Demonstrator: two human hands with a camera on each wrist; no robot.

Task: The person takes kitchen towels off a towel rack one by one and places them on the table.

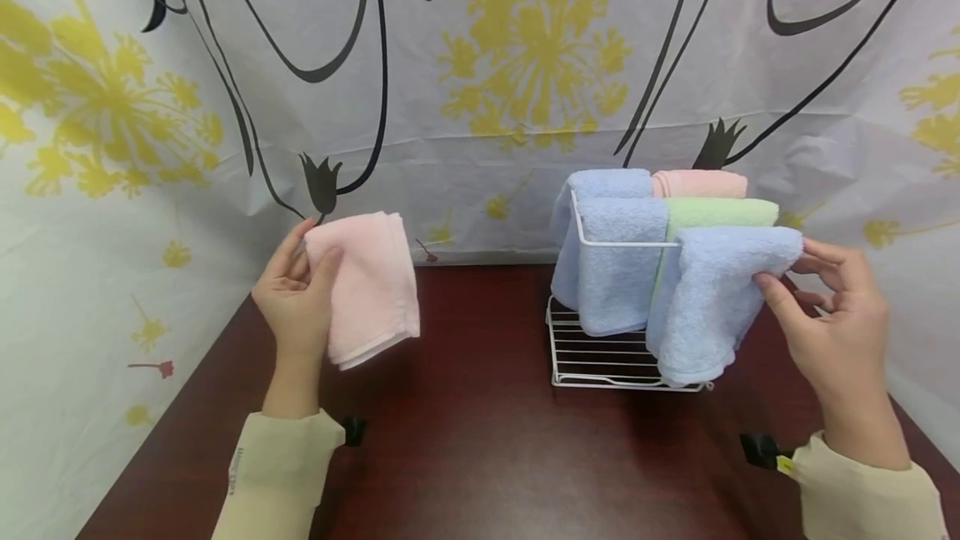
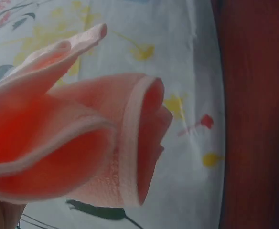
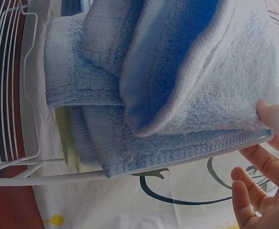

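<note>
A folded pink towel (image 1: 375,286) hangs in the air at the left, pinched along its upper left edge by my left hand (image 1: 296,302). In the left wrist view, the folds of the pink towel (image 2: 134,138) spread apart at their lower edges. On the front bar of a white wire rack (image 1: 577,244) drapes a blue towel (image 1: 705,298). My right hand (image 1: 843,315) pinches its right end, thumb on the near face. The right wrist view has the thumb pressed on the blue towel (image 3: 225,90), with the other fingers by the bar's corner.
Behind the front towel, the rack also bears a second blue towel (image 1: 618,273), a light green towel (image 1: 723,211), a blue towel (image 1: 611,182) and a pink towel (image 1: 701,182) at the back. It stands on a dark red table (image 1: 480,423), before a flowered cloth (image 1: 480,215).
</note>
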